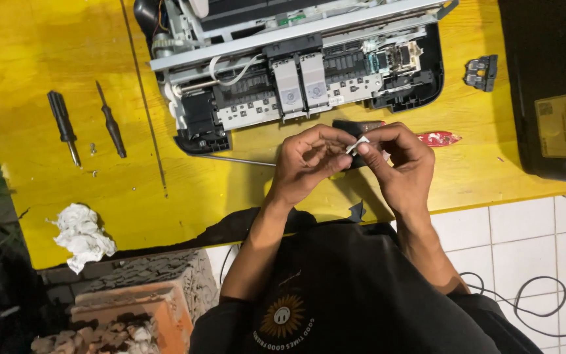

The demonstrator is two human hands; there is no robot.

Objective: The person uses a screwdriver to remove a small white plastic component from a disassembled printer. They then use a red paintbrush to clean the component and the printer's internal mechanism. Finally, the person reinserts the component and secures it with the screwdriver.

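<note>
Opened printer (296,72) ahead of you; both hands work just in front of it.
Your left hand (306,164) and right hand (397,164) pinch a small white scrap (357,145) against a black cartridge (350,128), fingertips meeting below the printer's carriage.

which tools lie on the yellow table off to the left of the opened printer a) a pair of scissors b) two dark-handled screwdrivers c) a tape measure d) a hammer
b, since two screwdrivers with dark handles lie side by side on the yellow table, left of the opened printer, with a crumpled white tissue nearer the table edge.
</note>
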